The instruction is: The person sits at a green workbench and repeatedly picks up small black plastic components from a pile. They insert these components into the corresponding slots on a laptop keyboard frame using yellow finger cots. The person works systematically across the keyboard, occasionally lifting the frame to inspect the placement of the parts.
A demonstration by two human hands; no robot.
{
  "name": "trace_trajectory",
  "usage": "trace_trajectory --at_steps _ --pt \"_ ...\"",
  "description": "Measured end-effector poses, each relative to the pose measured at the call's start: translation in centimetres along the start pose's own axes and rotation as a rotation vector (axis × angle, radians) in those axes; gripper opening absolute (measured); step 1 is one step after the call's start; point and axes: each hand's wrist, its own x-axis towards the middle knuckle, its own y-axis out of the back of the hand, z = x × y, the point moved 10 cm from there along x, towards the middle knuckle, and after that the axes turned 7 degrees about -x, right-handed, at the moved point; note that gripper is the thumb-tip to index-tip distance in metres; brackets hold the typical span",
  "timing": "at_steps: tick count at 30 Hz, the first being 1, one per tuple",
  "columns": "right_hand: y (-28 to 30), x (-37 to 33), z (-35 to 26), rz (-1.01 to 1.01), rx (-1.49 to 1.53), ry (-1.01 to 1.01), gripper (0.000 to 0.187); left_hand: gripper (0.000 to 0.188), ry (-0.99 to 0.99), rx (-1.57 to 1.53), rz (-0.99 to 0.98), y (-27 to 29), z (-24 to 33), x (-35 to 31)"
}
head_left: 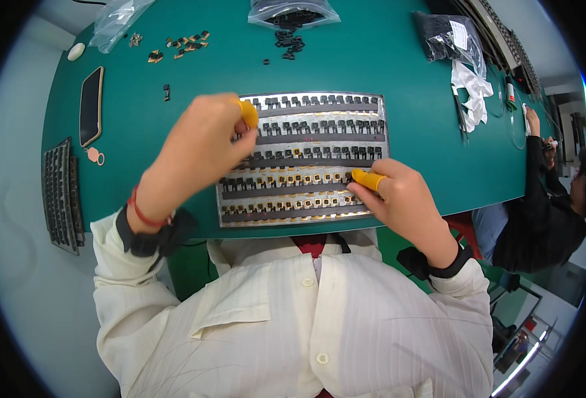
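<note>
A metal tray [384,126] with several rows of small parts, some black and some gold-framed, lies on the table in front of me. At the tray's upper left edge is my left hand [203,142], fingers curled and a yellow finger cot on one fingertip. Whatever it may hold is hidden. My right hand [402,196], also with a yellow finger cot, pinches a small black part [349,178] at the right end of a row of gold-framed parts.
Loose small parts [187,45] and a black pile [289,44] below a clear bag [294,12] lie at the back. A phone [91,106] and stacked black trays [59,192] are left. Right are a bag [447,36], white tissue [472,89] and another person [538,219].
</note>
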Motion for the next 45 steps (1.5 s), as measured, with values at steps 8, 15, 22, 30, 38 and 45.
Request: trace_trajectory --at_steps 8,15,22,30,38,45 --pt "-1.3 1.0 -2.6 -0.256 -0.201 0.161 0.035 0.012 -0.027 0.064 -0.111 -3.5 1.7 -5.1" --pt "1.0 6.9 -1.4 -0.405 0.07 0.168 0.03 0.016 -0.102 0.212 -0.064 -3.7 3.4 -6.4" --pt "0.7 17.9 4.2 -0.017 0.122 0.06 0.027 0.032 -0.095 0.261 -0.306 -6.0 4.2 -7.0" --pt "-1.7 20.5 3.5 -0.061 0.16 0.045 0.022 0.026 0.037 0.038 -0.234 -0.8 0.9 -0.7" --pt "-0.6 18.1 2.6 -0.137 0.127 0.087 0.023 0.026 0.07 -0.015 0.069 1.4 -4.9 7.7" --pt "-0.5 18.5 2.5 -0.085 0.196 0.093 0.024 0.02 0.05 0.108 0.06 -0.3 -5.0 9.4"
